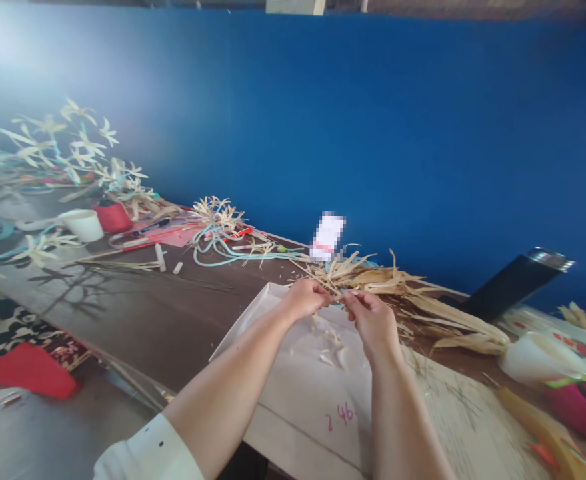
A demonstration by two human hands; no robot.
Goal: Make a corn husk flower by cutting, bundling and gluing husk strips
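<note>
My left hand (pixel 307 298) and my right hand (pixel 371 318) meet over a white sheet of paper (pixel 293 393), both with fingers pinched closed on a thin strip of dried husk (pixel 337 297) held between them. Just beyond the hands lies a heap of dried corn husks (pixel 413 293). Small pale husk scraps (pixel 333 347) lie on the paper under my hands.
On the brown table (pixel 173 313) stand a white cup (pixel 83 225), a red cup (pixel 113 217), husk flowers (pixel 87 150), light blue cords (pixel 233 250) and a white stick (pixel 160 257). A black cylinder (pixel 515 283) and a white bowl (pixel 543 357) sit to the right. A blue wall (pixel 373 133) runs behind.
</note>
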